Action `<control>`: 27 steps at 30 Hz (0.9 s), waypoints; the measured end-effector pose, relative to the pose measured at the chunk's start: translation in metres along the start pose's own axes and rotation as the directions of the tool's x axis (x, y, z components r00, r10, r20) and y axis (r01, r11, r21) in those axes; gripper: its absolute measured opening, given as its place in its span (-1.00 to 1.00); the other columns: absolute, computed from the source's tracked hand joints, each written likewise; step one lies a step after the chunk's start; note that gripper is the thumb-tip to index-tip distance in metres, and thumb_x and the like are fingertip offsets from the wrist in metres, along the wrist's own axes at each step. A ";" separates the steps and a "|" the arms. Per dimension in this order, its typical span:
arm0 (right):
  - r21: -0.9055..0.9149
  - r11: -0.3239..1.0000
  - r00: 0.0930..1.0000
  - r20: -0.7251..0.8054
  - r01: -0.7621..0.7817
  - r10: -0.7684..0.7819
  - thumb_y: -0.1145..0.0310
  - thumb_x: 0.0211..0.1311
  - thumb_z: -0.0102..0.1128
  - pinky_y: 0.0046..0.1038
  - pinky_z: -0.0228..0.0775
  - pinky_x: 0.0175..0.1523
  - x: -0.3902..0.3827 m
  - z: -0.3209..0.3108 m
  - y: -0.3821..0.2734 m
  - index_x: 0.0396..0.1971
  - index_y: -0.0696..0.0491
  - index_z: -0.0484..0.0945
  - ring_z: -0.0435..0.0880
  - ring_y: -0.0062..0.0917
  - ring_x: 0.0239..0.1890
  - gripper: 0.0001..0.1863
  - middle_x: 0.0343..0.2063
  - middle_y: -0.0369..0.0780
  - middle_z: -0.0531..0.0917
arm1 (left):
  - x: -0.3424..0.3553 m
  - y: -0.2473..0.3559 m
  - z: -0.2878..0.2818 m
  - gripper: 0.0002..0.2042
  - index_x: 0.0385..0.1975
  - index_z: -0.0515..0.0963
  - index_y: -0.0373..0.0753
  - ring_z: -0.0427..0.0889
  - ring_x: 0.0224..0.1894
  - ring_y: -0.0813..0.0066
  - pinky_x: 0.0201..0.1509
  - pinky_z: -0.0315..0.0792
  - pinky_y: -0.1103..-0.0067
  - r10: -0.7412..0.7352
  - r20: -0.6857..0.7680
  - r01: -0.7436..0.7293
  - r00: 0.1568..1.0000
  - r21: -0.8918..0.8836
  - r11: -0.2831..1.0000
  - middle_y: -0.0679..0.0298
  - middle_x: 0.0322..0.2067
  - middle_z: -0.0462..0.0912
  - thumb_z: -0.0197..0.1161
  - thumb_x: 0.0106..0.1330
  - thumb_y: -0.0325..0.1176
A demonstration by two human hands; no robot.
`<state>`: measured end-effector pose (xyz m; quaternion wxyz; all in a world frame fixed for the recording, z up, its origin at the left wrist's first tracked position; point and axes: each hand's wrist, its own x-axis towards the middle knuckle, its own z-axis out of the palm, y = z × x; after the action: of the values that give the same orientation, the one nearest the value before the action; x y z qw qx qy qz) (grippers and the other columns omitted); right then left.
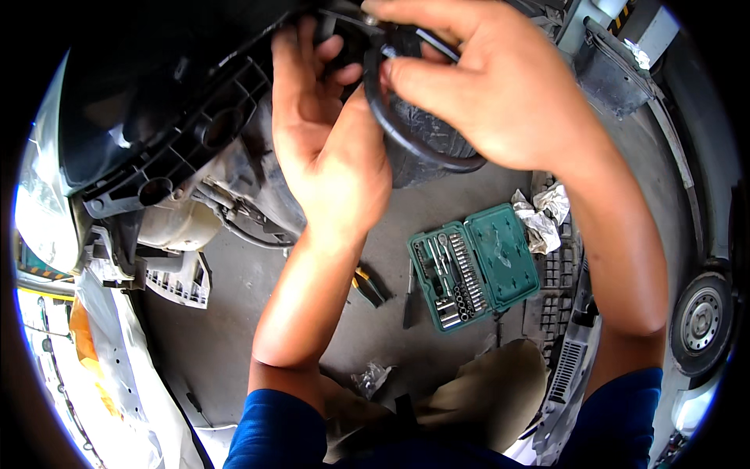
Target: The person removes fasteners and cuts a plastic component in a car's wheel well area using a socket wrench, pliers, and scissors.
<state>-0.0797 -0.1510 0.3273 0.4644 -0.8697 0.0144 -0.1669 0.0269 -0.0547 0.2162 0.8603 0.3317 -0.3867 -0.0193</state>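
Note:
At the top of the head view, my right hand [500, 94] grips a curved black hose [426, 148], its thumb and forefinger near a small metal fitting at the upper end. My left hand [332, 156] is raised beside it against the underside of a dark car body panel [148, 86], fingers bent and partly in shadow, thumb behind the hose; what they hold, if anything, is unclear. A black slotted plastic bracket [234, 94] runs along the panel's lower edge, beside a dark textured liner.
Below lie an open green socket set [500, 258], yellow-handled pliers [367, 287], crumpled paper [539, 223], a plastic bag [371, 379] and a screwdriver [195, 406]. Removed grille parts lie at right, near a wheel [701, 328]. A pale tank [176, 227] hangs at left.

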 end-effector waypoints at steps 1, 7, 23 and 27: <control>-0.022 1.000 1.000 0.004 0.006 -0.006 0.34 0.16 0.21 -0.48 0.49 -0.27 -0.002 -0.001 -0.003 0.10 0.37 0.41 0.67 -0.47 -0.39 -0.44 -0.31 0.04 0.67 | 0.002 -0.001 0.003 -0.33 0.38 0.05 -0.42 0.32 0.26 0.44 0.36 0.17 0.52 -0.020 -0.032 0.019 0.999 -0.036 0.999 0.10 0.36 0.20 0.02 0.20 -0.75; -0.317 0.906 0.918 -0.187 0.282 -0.351 0.35 0.12 0.14 -0.31 0.46 -0.35 -0.005 0.020 0.034 -0.10 0.30 0.51 0.63 -0.23 -0.52 -0.61 -0.50 0.05 0.63 | 0.007 -0.006 0.008 -0.48 0.33 0.12 -0.47 0.30 0.31 0.32 0.44 0.13 0.37 -0.075 0.009 0.074 0.997 -0.345 0.936 0.03 0.30 0.25 -0.11 0.35 -0.48; -0.177 0.947 0.946 -0.133 0.270 -0.295 0.44 0.06 0.13 -0.23 0.52 -0.33 -0.014 0.008 0.034 -0.46 0.33 0.57 0.70 -0.11 -0.43 -0.79 -0.53 0.10 0.64 | 0.007 0.011 -0.001 -0.65 -0.01 0.50 -0.38 0.54 0.10 0.25 0.28 0.28 0.37 -0.302 0.128 0.327 0.945 -0.448 0.832 0.08 0.00 0.60 -0.04 0.33 -0.31; -0.038 0.965 0.950 -0.168 0.260 -0.263 0.43 0.07 0.13 -0.25 0.52 -0.32 -0.012 0.016 0.042 -0.45 0.29 0.59 0.71 -0.15 -0.42 -0.80 -0.54 0.05 0.66 | 0.002 0.014 0.003 -0.65 -0.03 0.49 -0.39 0.54 0.08 0.23 0.26 0.29 0.36 -0.388 0.201 0.435 0.900 -0.494 0.753 0.07 -0.02 0.59 -0.04 0.33 -0.30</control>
<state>-0.0809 -0.1602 0.2815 0.4287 -0.8497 -0.0597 -0.3011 0.0230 -0.0460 0.2266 0.8745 0.1585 -0.3205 -0.3276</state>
